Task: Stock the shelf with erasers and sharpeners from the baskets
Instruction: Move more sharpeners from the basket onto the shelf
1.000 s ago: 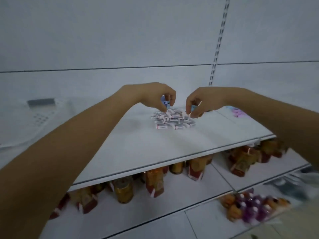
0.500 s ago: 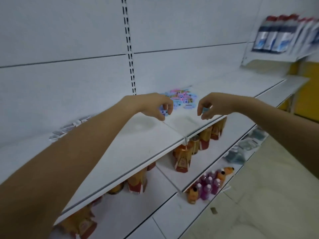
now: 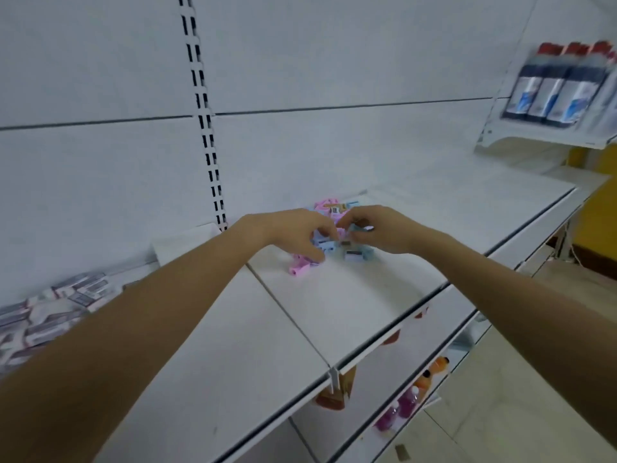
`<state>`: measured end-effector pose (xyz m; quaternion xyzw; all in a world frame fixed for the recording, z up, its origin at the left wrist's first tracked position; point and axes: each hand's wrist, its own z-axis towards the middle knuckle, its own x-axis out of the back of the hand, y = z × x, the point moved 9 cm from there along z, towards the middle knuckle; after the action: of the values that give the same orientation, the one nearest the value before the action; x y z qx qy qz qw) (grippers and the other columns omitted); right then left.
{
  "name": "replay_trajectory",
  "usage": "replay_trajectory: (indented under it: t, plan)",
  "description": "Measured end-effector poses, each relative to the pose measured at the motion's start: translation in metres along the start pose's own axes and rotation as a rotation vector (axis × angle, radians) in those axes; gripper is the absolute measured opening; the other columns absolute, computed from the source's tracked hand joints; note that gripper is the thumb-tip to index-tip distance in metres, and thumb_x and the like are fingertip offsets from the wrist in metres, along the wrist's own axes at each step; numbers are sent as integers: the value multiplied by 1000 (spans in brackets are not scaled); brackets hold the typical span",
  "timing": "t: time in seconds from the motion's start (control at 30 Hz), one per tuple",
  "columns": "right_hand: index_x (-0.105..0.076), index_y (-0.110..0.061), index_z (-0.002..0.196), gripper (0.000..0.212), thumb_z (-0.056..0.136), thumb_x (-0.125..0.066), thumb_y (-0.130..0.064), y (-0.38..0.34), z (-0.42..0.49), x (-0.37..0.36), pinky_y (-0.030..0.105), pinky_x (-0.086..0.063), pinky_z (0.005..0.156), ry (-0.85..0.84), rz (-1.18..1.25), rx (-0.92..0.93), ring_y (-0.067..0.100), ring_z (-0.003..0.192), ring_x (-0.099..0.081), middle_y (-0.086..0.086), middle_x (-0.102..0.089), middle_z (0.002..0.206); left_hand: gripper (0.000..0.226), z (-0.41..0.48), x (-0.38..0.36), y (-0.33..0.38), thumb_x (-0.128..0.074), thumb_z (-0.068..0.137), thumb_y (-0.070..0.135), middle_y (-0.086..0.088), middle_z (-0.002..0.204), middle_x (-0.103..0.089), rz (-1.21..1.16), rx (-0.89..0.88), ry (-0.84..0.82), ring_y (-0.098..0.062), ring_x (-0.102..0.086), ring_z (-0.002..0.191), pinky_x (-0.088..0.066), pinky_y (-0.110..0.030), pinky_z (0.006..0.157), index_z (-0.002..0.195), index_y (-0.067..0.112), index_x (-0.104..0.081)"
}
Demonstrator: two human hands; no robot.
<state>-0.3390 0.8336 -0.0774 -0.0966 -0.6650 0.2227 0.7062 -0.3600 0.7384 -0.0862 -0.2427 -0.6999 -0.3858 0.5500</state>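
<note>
A heap of small pink and blue sharpeners (image 3: 356, 254) lies at the back of the white shelf (image 3: 337, 315). Both my hands are over this heap. My left hand (image 3: 297, 230) pinches a blue sharpener (image 3: 322, 244) between thumb and fingers, low on the heap's left side. My right hand (image 3: 377, 228) pinches another blue sharpener (image 3: 360, 229) just above the heap's right side. A pink sharpener (image 3: 298, 269) lies loose at the heap's front left. White-wrapped erasers (image 3: 56, 305) sit in a pile on the same shelf far to the left, partly hidden by my left forearm.
A slotted upright rail (image 3: 205, 128) runs up the back panel. Dark bottles with red caps (image 3: 557, 85) stand on a higher shelf at the right. Orange and purple bottles (image 3: 405, 404) fill the lower shelves. A tiled floor (image 3: 500, 426) shows at the bottom right.
My view swung right from the eraser pile to the sharpener heap. Both hands carried blue sharpeners over and have come down onto the heap.
</note>
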Motion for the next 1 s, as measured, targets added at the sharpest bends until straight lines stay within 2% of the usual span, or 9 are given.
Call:
replay_trajectory:
  t: [0.07, 0.2, 0.27, 0.37, 0.5, 0.67, 0.77, 0.87, 1.0]
  plan:
    - [-57, -17, 120, 30, 90, -53, -13, 7, 9, -8, 20, -38, 93, -26, 43, 18, 17, 111, -53, 3, -57, 121, 46, 5, -4, -14, -63, 82, 37, 7, 106, -50, -3, 56, -13, -16, -37, 108, -38, -30, 91, 126, 34, -49]
    - [-40, -14, 137, 40, 97, -42, -21, 9, 26, -19, 15, -21, 100, -80, -60, 171, 18, 132, -35, 4, -40, 143, 70, 11, -12, -33, -47, 84, 61, 3, 147, -33, 74, 139, -27, -23, -18, 137, -16, -38, 115, 144, 30, -28]
    - [-32, -15, 141, 45, 99, -33, -30, 18, 38, -34, 24, -9, 112, -145, -194, 212, 18, 140, -21, 5, -27, 151, 73, 11, -23, -34, -40, 89, 59, 3, 156, -13, 54, 200, -29, -18, -8, 143, -3, -31, 115, 148, 26, -14]
    - [-28, -17, 143, 54, 97, -19, -44, 32, 54, -44, 29, -1, 116, -178, -292, 233, 16, 143, -10, 2, -18, 154, 79, 9, -34, -34, -37, 89, 59, 4, 157, 1, 26, 296, 49, -11, 2, 143, 4, -27, 114, 148, 21, -1]
    - [-39, -19, 138, 111, 65, 17, -80, 33, 60, -40, 37, -11, 115, -70, -238, 377, 18, 139, -24, 1, -33, 148, 87, 8, -34, -42, -36, 84, 66, 4, 157, 2, 53, 409, 105, -11, 1, 144, 0, -31, 118, 148, 20, 0]
    - [-54, -19, 126, 79, 71, -11, -57, 31, 59, -34, 37, -27, 105, -3, -116, 455, 22, 124, -41, 4, -52, 133, 95, 3, -35, -48, -16, 74, 80, 4, 157, 7, 138, 561, 84, -12, 6, 144, 3, -39, 118, 148, 24, 4]
    - [-62, -16, 115, 72, 69, -19, -52, 32, 60, -24, 36, -31, 102, 68, 9, 452, 25, 117, -48, 7, -58, 121, 122, -7, -29, -47, 13, 45, 94, 8, 156, 5, 117, 609, 195, -10, 4, 144, 4, -38, 116, 147, 28, 2]
    - [-62, -19, 116, 68, 75, -19, -51, 29, 55, -14, 36, -26, 104, 122, 44, 491, 22, 120, -46, 4, -57, 126, 127, -15, -16, -45, 14, 40, 96, 10, 156, -4, 14, 627, 349, -10, -3, 143, -1, -38, 117, 147, 31, -9]
    - [-50, -22, 131, 59, 87, -24, -51, 16, 39, -24, 38, -16, 110, 32, -4, 635, 16, 128, -39, -2, -49, 137, 112, -9, -24, -33, 8, 50, 94, 14, 155, -7, 59, 572, 308, -9, -3, 143, -5, -42, 117, 146, 38, -9]
